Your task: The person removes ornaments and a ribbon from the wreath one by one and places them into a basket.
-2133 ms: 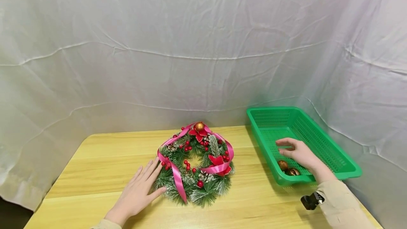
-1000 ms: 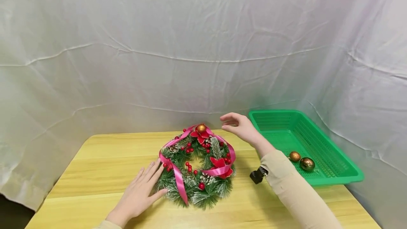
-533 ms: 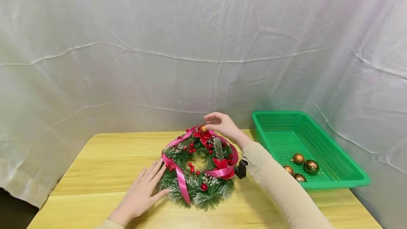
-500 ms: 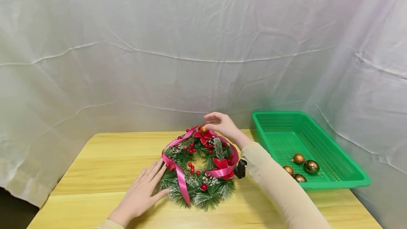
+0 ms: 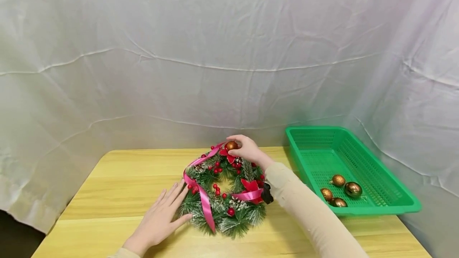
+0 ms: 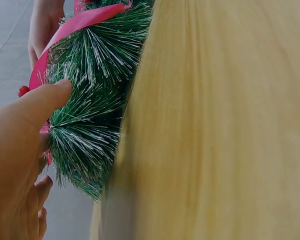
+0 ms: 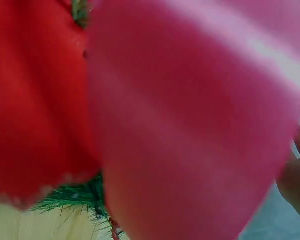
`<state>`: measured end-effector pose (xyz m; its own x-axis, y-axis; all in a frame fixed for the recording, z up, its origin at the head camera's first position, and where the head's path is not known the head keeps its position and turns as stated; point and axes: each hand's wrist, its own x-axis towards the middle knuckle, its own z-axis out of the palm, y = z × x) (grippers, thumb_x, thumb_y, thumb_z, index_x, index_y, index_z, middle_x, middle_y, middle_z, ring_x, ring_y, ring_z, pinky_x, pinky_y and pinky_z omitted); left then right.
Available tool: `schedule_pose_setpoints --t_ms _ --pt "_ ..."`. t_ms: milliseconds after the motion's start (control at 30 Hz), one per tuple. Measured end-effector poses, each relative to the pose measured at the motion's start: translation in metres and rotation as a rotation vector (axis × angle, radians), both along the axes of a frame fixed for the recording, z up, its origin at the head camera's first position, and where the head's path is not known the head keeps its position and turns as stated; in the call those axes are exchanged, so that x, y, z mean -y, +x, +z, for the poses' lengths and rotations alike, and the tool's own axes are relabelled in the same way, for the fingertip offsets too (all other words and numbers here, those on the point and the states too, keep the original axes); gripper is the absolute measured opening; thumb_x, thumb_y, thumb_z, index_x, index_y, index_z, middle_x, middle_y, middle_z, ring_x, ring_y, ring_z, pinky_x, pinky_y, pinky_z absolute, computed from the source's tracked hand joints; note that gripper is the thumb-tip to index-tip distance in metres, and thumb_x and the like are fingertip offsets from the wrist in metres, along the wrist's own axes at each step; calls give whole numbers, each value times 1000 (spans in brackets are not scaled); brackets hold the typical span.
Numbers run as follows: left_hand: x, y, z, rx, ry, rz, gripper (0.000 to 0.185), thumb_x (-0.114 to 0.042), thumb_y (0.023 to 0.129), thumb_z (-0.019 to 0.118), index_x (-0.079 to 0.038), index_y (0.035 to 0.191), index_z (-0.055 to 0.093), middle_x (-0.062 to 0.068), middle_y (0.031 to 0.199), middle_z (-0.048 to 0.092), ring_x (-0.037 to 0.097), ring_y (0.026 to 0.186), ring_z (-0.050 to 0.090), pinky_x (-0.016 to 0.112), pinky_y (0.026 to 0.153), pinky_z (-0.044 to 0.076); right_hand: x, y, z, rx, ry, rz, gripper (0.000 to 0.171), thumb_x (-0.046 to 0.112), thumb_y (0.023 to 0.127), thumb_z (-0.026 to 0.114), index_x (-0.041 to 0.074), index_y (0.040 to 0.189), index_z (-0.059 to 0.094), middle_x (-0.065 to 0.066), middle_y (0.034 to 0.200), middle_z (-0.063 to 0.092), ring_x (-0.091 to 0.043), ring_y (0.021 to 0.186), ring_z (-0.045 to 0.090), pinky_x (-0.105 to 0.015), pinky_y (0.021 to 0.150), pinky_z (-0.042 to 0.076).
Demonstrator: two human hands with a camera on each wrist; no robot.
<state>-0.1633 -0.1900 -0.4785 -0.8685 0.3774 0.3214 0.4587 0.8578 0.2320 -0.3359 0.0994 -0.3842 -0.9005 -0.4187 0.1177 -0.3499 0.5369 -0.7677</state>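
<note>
A frosted green Christmas wreath [image 5: 233,222] lies on the table, dressed with red berries, red fabric flowers [image 5: 251,189] and a pink ribbon [image 5: 206,206]. At its far side my right hand [image 5: 247,149] grips a copper-gold bauble [image 5: 231,145] between thumb and fingers, over a red flower. My left hand [image 5: 159,216] rests with straight, spread fingers against the wreath's left edge. In the left wrist view its thumb [image 6: 45,102] lies on the pine needles. Ribbon [image 7: 200,120] fills most of the right wrist view and hides the bauble there.
A green plastic basket [image 5: 380,211] stands at the right of the wooden table [image 5: 118,182]. Several copper and gold baubles [image 5: 353,189] lie in its near end. A pale cloth [image 5: 229,90] hangs behind and at the sides.
My right hand has come from the basket leftward to the top of the wreath and closed round the bauble there. My left hand has kept its place at the wreath's edge.
</note>
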Motion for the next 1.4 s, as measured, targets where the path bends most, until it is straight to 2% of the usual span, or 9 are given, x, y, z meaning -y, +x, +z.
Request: schedule_pose_setpoints --t_ms 100,233,533,800,1033,1400 --pt "1 -1 -2 -7 -6 1 81 -64 90 48 -19 153 23 1 159 13 27 142 21 42 117 6 1 -1 -2 -39 46 0 48 7 86 71 6 132 57 -15 133 53 -32 115 56 -41 90 51" --pt "1 -1 -3 -11 -17 4 81 -64 90 48 -19 153 24 1 159 13 26 142 21 52 113 20 2 -3 -7 -65 79 -10 47 7 85 72 5 130 58 -15 129 55 -31 112 56 -42 91 50" --pt "1 0 -2 -15 -22 5 81 -64 90 48 -18 153 25 2 159 14 27 142 22 52 112 20 3 -5 -12 -131 86 -25 34 1 83 71 3 116 66 -15 113 55 -31 105 57 -44 91 49" --pt "2 0 -1 -8 -16 7 81 -63 89 49 -18 152 25 1 159 13 27 142 22 52 112 21 3 0 -15 -142 131 -35 34 1 83 72 3 116 63 -15 114 55 -31 104 57 -44 89 50" --pt "2 -1 -1 -7 -19 7 81 -64 90 48 -19 153 25 1 159 13 27 142 21 52 112 20 3 3 -15 -200 167 -24 33 -1 82 71 2 114 62 -14 107 56 -29 97 56 -44 86 50" --pt "0 -2 1 5 -4 2 80 -63 90 47 -19 153 24 0 160 12 27 142 20 48 115 17 1 5 -11 -174 97 -42 31 3 85 69 3 115 59 -11 108 54 -24 97 55 -35 80 53"
